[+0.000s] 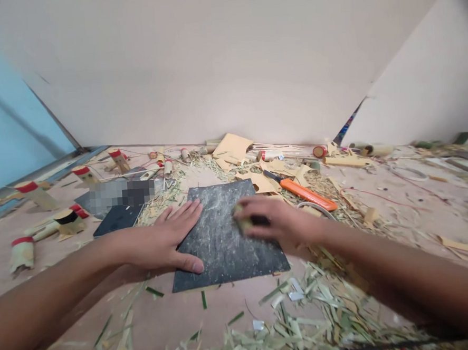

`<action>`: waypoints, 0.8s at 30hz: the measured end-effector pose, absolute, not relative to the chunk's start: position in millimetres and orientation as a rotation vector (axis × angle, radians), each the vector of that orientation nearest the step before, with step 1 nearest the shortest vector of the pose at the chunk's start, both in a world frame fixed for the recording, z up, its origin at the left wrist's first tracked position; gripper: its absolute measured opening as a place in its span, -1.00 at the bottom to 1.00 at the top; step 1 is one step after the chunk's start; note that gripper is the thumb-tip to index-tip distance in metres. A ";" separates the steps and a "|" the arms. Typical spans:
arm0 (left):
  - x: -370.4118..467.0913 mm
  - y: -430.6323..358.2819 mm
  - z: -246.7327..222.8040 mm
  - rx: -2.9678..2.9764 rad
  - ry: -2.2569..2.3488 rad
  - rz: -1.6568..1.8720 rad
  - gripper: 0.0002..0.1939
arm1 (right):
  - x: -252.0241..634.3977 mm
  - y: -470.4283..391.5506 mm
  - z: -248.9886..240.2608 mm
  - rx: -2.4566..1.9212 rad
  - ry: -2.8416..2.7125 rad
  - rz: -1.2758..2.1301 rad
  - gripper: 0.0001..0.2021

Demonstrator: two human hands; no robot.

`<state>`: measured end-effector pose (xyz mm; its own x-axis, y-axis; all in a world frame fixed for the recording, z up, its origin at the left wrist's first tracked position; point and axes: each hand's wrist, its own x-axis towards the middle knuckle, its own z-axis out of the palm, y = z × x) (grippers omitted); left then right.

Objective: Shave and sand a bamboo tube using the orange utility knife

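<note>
A dark sheet of sandpaper (222, 249), streaked with pale dust, lies flat on the table. My left hand (168, 239) presses on its left edge with fingers stretched out and thumb apart. Over the sheet's right side, my right hand (274, 217) is closed around a short piece of bamboo (242, 222), which touches or nearly touches the surface. Motion blurs this hand and the piece, and the fingers cover part of it. Just beyond the right hand lies an orange-handled utility knife (308, 194).
Bamboo shavings (302, 318) litter the front and right. Red-topped bamboo pieces (23, 254) stand at the left, near a dark phone-like slab (120, 219). Torn yellowish paper (232, 147) and thin sticks lie toward the back wall (219, 65). A red string (386, 200) trails at right.
</note>
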<state>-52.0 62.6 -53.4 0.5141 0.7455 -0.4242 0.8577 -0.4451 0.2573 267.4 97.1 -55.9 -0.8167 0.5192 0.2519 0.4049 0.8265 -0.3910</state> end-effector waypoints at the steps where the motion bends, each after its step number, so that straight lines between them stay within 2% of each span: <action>1: -51.8 62.8 -52.6 2.322 1.322 -0.359 0.33 | 272.8 105.3 -54.2 -0.806 -2.612 0.393 -0.74; 8: -46.8 60.5 -45.0 2.308 1.350 -0.384 0.36 | 287.7 120.0 -50.0 -0.951 -2.484 0.217 -0.71; 15: -65.5 73.9 -37.4 2.302 1.419 -0.433 0.33 | 277.0 108.5 -48.7 -0.985 -2.465 0.274 -0.57; 17: -69.4 77.6 -33.9 2.278 1.448 -0.412 0.25 | 274.0 108.8 -50.8 -0.916 -2.504 0.311 -0.54; 21: -64.9 74.6 -32.4 2.312 1.297 -0.301 -0.07 | 262.7 98.2 -57.5 -0.795 -2.583 0.346 -0.54; 24: -57.4 69.2 -36.6 2.338 1.259 -0.294 -0.01 | 253.2 80.1 -60.3 -0.709 -2.606 0.449 -0.51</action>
